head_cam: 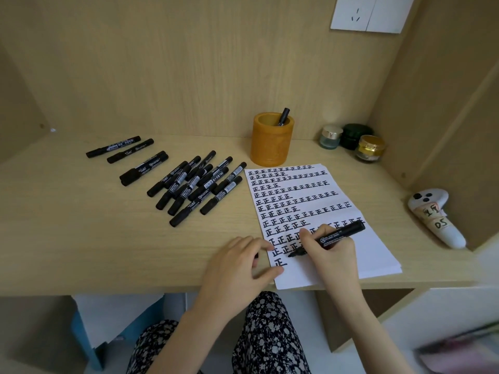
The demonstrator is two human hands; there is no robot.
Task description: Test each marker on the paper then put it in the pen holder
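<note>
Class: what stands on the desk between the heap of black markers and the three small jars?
The orange pen holder, holding one marker, as the head view shows.

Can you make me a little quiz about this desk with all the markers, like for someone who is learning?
1. What does the right hand grip? A) a small glass jar B) an uncapped black plastic marker C) a white controller
2. True or false: one black marker sticks out of the round orange pen holder.
3. Fill in: the pile of loose black markers lies to the ___ of the white sheet of paper.
Key: 1 B; 2 true; 3 left.
</note>
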